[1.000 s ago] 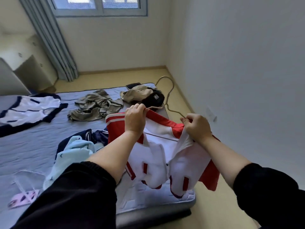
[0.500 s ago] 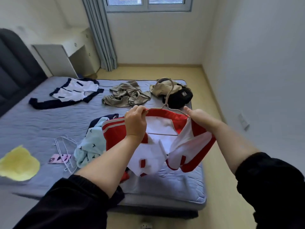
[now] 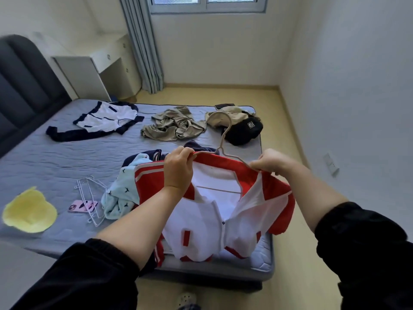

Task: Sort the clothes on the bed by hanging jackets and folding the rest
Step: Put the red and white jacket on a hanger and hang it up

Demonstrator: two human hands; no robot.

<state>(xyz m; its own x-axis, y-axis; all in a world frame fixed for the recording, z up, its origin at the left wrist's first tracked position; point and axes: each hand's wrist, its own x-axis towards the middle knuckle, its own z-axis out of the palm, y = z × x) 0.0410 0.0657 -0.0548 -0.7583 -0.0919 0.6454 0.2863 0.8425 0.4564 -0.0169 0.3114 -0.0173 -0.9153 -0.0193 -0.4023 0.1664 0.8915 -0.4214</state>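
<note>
Jacket (image 3: 201,220) on hanger (image 3: 218,150) above bed (image 3: 67,157); spare hangers (image 3: 89,193), phone (image 3: 82,205) alongside.

The red-and-white jacket (image 3: 214,211) is smooth, matt cloth on a thin beige hanger (image 3: 224,139) — wire-like, dull. The bed (image 3: 55,157) wears quilted grey fabric — matt; the phone (image 3: 82,206) looks glossy.
</note>
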